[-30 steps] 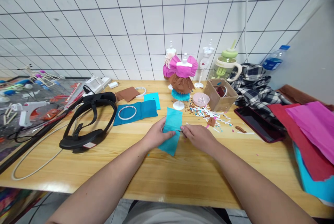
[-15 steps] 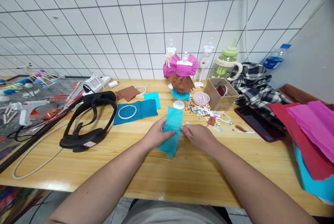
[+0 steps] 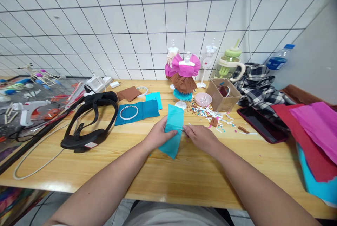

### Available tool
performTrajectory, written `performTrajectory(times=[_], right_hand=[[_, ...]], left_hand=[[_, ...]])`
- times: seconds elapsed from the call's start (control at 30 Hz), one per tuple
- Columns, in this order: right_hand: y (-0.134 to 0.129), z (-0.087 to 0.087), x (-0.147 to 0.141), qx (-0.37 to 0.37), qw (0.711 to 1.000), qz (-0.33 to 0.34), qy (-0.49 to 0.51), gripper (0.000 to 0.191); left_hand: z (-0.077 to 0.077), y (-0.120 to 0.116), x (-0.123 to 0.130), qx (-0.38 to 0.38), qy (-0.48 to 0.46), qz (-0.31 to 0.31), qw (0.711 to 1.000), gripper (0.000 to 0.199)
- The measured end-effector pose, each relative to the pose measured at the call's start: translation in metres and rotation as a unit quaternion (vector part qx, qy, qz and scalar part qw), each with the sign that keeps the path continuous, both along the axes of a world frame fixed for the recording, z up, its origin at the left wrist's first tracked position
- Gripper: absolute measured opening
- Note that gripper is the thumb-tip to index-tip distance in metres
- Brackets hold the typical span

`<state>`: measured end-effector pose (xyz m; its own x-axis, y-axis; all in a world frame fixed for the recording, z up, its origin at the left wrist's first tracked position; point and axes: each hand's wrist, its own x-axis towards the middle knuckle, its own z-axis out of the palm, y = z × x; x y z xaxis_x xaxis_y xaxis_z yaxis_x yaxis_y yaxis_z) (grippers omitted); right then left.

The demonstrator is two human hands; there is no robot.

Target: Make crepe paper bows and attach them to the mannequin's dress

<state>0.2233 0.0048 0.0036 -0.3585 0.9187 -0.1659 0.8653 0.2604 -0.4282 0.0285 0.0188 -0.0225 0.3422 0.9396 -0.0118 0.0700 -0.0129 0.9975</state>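
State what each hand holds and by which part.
Left hand: the turquoise paper, by its left edge, mid-length. Right hand: a thin tool; which part is hidden.

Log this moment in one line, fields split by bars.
left hand grip: closed on turquoise sheet | right hand grip: closed on slim tool, kind unclear, at sheet's right edge | beyond: dressed mannequin, paper scraps
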Motion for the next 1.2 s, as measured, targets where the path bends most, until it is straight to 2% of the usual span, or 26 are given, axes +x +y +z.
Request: performTrajectory(times=[0.6,0.83,1.2], right_hand=[[-0.0020,0.0025,-0.0021,0.010,1.000,0.007,-0.014,0.046],[-0.0023,0.0013,-0.0047,0.012,1.000,0.010,-0.022,0.048],[-0.0019,0.0009,-0.0035,0.012,1.000,0.010,-0.013,0.047]], left_hand=[[-0.0003,-0.0006,0.0006,0.012,0.013,0.001,1.000,0.058],[0.0005,-0.0024,0.0024,0.020,0.030,-0.021,0.999,0.056],[0.0024,-0.0028,0.0034,0.004,0.001,-0.011,1.000,0.061]])
